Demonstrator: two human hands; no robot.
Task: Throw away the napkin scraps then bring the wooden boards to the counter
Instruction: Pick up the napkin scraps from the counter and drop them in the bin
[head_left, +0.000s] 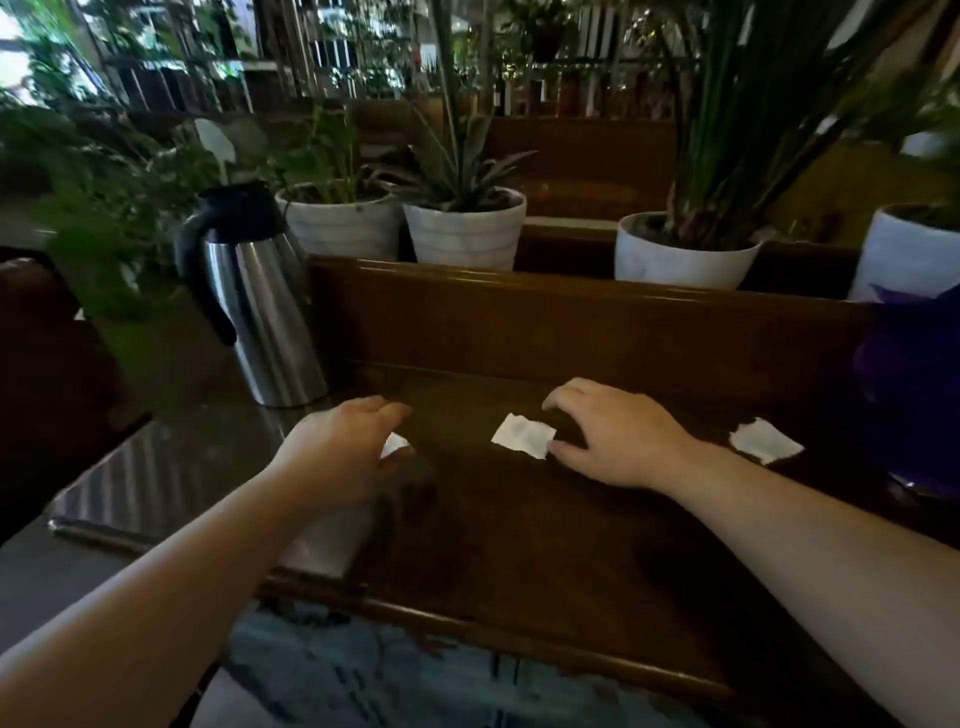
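Observation:
Three white napkin scraps lie on a dark wooden board in front of me. My left hand hovers over the left scrap, fingers curled around it; whether it grips the scrap I cannot tell. The middle scrap sits flat, with my right hand spread just to its right, thumb at the scrap's edge and fingers arched above it. The third scrap lies further right, beyond my right wrist, untouched. The board has a raised back wall.
A steel thermos jug with a black handle stands at the board's left rear. White plant pots line the ledge behind. A purple pot sits at the right. A glossy stone tabletop lies to the left.

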